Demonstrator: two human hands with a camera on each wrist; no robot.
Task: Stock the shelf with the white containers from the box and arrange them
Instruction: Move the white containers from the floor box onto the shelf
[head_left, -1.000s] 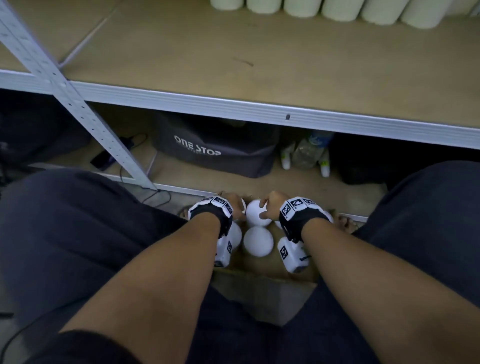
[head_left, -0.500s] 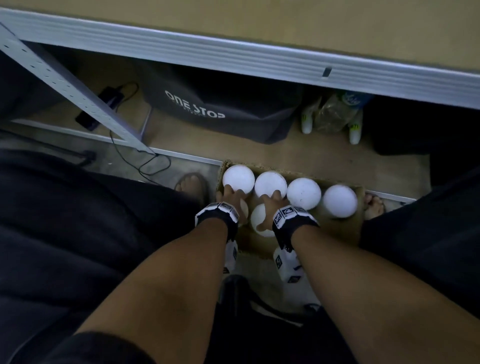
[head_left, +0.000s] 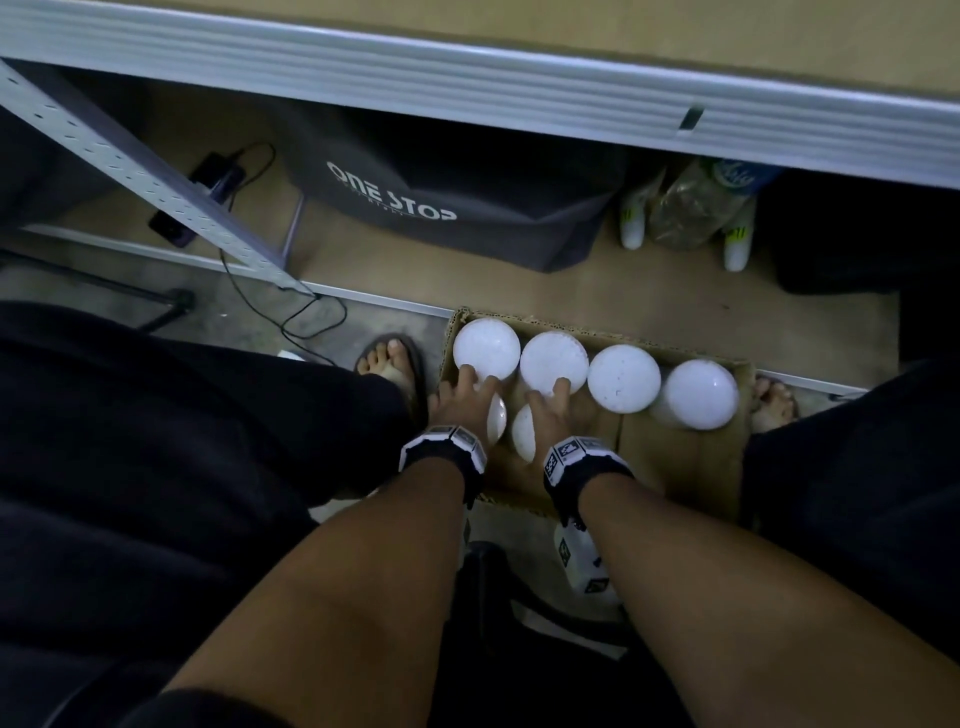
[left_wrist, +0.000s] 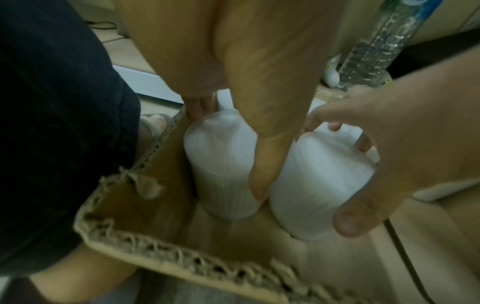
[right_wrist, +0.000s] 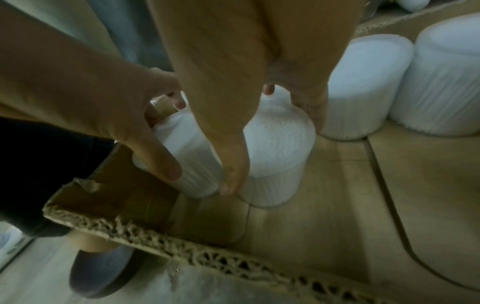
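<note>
An open cardboard box (head_left: 685, 457) on the floor between my feet holds several white ribbed containers. Its far row (head_left: 623, 378) stands upright. My left hand (head_left: 465, 395) grips the near left container (head_left: 497, 418), thumb on one side and fingers on the other, as the left wrist view shows on the container (left_wrist: 221, 164). Beside it, my right hand (head_left: 548, 410) grips the neighbouring container (head_left: 523, 434), which the right wrist view shows with thumb and fingers around the container (right_wrist: 278, 152). Both held containers stand on the box floor.
The grey metal shelf edge (head_left: 467, 67) runs across above the box, with a slanted perforated brace (head_left: 130, 171) at left. Under the shelf sit a dark "ONE STOP" bag (head_left: 441, 208), a plastic bottle (head_left: 696, 208) and a phone on a cable (head_left: 202, 192). My sandalled foot (head_left: 389, 364) is by the box.
The head view has dropped from the shelf board to the box. Both hands have stayed low in the box and their fingers have closed round the two near containers.
</note>
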